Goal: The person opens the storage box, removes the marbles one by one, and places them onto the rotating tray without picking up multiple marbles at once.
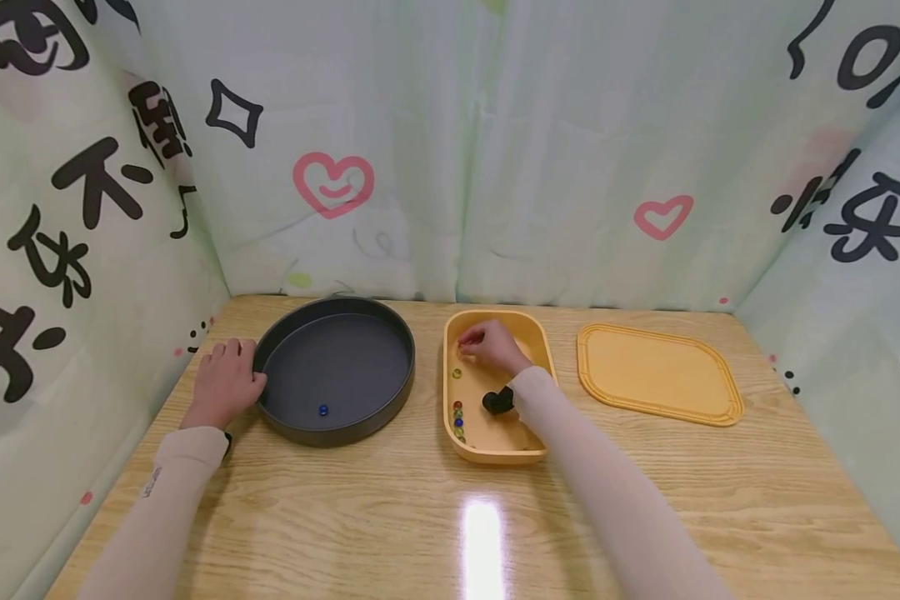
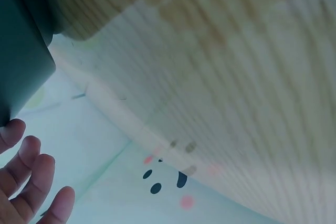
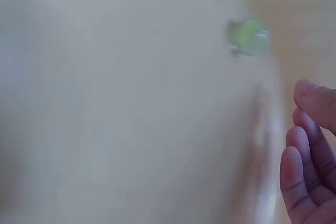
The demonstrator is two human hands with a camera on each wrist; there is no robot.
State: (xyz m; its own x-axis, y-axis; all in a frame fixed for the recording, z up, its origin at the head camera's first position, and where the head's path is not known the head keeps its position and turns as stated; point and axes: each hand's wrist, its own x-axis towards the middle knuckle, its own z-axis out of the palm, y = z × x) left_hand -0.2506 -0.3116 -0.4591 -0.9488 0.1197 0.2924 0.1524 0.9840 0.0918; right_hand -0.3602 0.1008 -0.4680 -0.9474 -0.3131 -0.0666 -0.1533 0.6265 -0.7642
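Note:
My right hand (image 1: pixel 492 348) reaches into a yellow rectangular container (image 1: pixel 537 329), thumb and forefinger pinched together on a small reddish marble mostly hidden by the fingertips. A yellow-green marble (image 1: pixel 457 373) lies just below that hand; the right wrist view shows a green marble (image 3: pixel 251 38) near the fingers (image 3: pixel 292 174). Several more marbles (image 1: pixel 458 422), red, green and blue, line the container's left side. At the left, my left hand (image 1: pixel 225 379) rests against the outer wall of a round black pan (image 1: pixel 337 350), fingers (image 2: pixel 39 179) loosely bent. One blue marble (image 1: pixel 323 410) sits inside the pan.
A yellow lid (image 1: pixel 656 373) lies flat on the wooden table (image 1: pixel 345 517) to the right of the container. Light-coloured printed curtains (image 1: pixel 495 167) stand behind and at both sides of the table.

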